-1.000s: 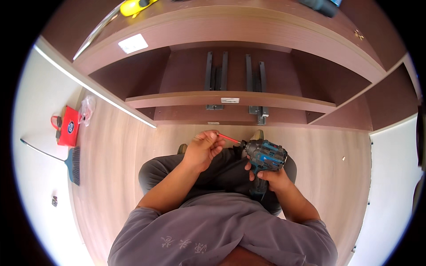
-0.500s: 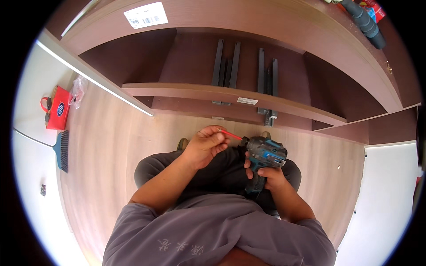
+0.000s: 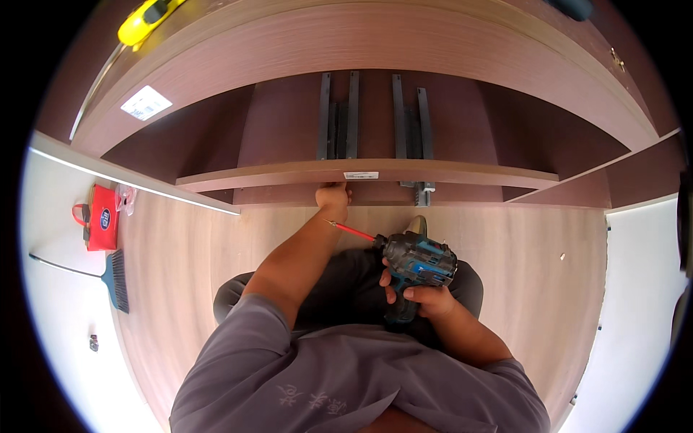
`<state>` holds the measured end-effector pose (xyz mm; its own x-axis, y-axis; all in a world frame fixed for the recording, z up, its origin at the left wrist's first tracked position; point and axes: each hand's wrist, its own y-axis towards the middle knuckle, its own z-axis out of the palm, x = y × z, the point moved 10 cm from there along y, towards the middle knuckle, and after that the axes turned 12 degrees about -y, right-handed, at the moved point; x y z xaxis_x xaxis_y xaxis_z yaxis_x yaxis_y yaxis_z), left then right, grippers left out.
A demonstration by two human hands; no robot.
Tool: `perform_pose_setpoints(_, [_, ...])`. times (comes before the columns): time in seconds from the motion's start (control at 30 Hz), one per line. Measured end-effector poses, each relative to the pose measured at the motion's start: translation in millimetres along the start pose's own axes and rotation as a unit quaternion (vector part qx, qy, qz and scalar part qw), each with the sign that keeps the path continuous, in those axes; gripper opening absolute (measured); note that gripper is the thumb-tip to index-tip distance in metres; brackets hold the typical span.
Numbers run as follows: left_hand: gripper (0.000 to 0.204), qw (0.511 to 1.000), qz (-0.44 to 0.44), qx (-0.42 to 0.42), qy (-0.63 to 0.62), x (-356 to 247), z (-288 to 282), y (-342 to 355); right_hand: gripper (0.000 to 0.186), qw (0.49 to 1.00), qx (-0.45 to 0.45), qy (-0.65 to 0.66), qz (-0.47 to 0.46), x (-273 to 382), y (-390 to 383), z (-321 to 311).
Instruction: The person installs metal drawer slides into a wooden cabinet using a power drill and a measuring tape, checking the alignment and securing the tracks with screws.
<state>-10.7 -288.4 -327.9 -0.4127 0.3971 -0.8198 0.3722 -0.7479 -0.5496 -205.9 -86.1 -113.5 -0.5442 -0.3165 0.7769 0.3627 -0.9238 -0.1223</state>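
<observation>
My right hand [image 3: 427, 297] is wrapped round the grip of a black and teal cordless impact driver [image 3: 422, 261], held above my lap. A long red bit [image 3: 355, 232] points left from its chuck, with a small brass-coloured screw [image 3: 332, 223] at the tip beside my left forearm. My left hand [image 3: 333, 195] reaches forward under the cabinet's middle rail [image 3: 289, 173]; its fingers look curled, and their tips are hidden behind the rail. Just beyond it stands a left pair of grey drawer slides [image 3: 338, 119]. A second pair of slides [image 3: 413, 123] stands to the right, its lower end showing below the rail.
A brown cabinet frame [image 3: 375, 43] spans the far side, with a yellow tool [image 3: 148, 23] on its top left. On the left lie a red bag [image 3: 103, 220] and a blue broom [image 3: 115, 281]. A small pale bit [image 3: 562, 257] lies on the wooden floor at right.
My left hand has left the tip of the red bit and moved forward under the rail. The driver stays in my right hand, a little further left. The view has shifted.
</observation>
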Motion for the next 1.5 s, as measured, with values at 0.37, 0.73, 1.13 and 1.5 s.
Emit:
perform_pose_setpoints(0.37, [0.04,0.872,0.209,-0.091,0.433,-44,4,-7,0.064,0.999,0.024,0.027,-0.007,0,-1,-11])
perform_pose_setpoints(0.73, [0.031,0.803,0.307,-0.019,0.511,-38,-67,-26,0.068,1.0,0.015,0.015,-0.003,-4,-7,-13])
perform_pose_setpoints(1.13, [0.026,0.956,-0.162,0.029,-0.242,81,-93,-11,0.06,0.999,-0.008,-0.044,-0.018,-6,-6,-13])
perform_pose_setpoints(1.5, [0.018,0.975,-0.097,0.012,-0.201,6,-121,-110,0.062,0.997,-0.052,-0.037,-0.031,-2,-6,-17])
